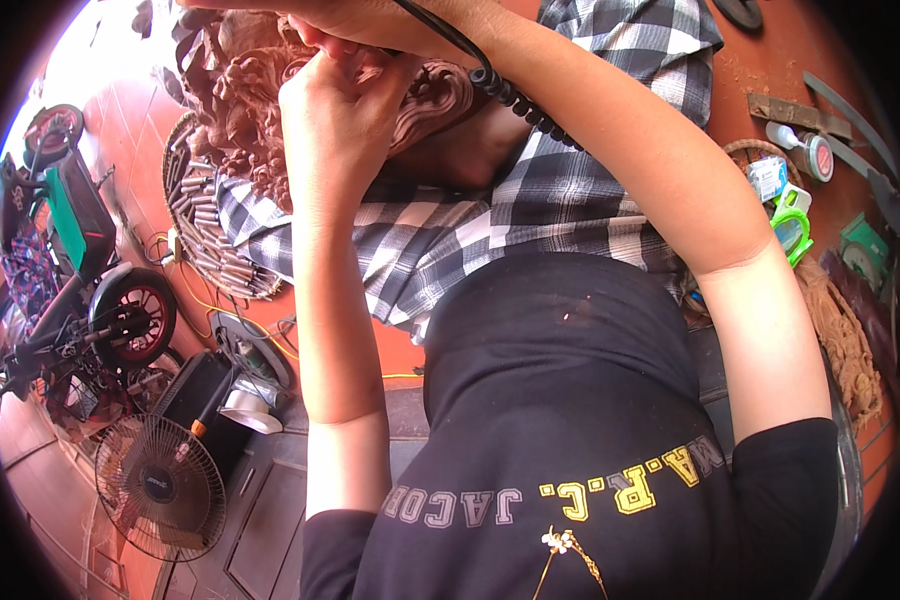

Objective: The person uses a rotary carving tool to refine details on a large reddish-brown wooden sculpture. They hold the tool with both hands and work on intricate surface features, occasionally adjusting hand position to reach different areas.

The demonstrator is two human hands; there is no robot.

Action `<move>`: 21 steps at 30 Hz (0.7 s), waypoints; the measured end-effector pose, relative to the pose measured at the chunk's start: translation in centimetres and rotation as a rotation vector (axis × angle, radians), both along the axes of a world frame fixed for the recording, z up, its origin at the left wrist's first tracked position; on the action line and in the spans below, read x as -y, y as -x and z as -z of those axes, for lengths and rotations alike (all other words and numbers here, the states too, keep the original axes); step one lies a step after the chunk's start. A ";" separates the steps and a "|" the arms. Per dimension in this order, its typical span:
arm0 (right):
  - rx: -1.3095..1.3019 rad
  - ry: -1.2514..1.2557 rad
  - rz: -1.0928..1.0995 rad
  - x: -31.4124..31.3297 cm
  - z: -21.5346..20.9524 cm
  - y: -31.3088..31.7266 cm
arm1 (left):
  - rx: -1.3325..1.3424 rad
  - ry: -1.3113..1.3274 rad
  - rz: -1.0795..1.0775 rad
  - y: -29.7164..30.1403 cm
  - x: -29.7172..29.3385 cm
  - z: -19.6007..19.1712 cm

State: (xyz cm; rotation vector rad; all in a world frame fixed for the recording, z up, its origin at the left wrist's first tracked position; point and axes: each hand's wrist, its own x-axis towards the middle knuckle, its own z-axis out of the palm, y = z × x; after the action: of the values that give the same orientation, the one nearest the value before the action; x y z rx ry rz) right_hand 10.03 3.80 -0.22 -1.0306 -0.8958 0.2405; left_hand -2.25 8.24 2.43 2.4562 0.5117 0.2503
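A reddish-brown carved wooden sculpture [255, 75] with deep curls and scrolls stands at the top, against my lap in black-and-white checked cloth [560, 210]. My left hand [345, 105] is closed, its fingers curled in front of the carving. Just above it my right hand [370, 22] reaches across from the right, cut off by the upper edge, with bent fingers meeting the left hand. Whatever the two hands grip is hidden behind them. A black coiled cable [500, 88] runs over my right wrist and hangs beside the forearm.
On the left lies a round woven tray [178, 170] of many chisels [210, 215], near a motorbike [80, 250] and a standing fan [160, 485]. On the right are a green-rimmed item [792, 228], a round container [818, 158], metal strips [850, 100] and a carved wood piece [840, 340].
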 end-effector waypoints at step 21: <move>0.016 -0.006 0.020 0.5 0.1 0.1 | 0.037 0.106 0.022 0.0 -0.3 0.4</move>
State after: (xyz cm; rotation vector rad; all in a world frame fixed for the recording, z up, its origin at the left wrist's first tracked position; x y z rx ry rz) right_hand 9.92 3.25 -0.28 -1.0369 -0.8993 0.2134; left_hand -2.24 8.57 2.02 2.3484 0.4696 0.2523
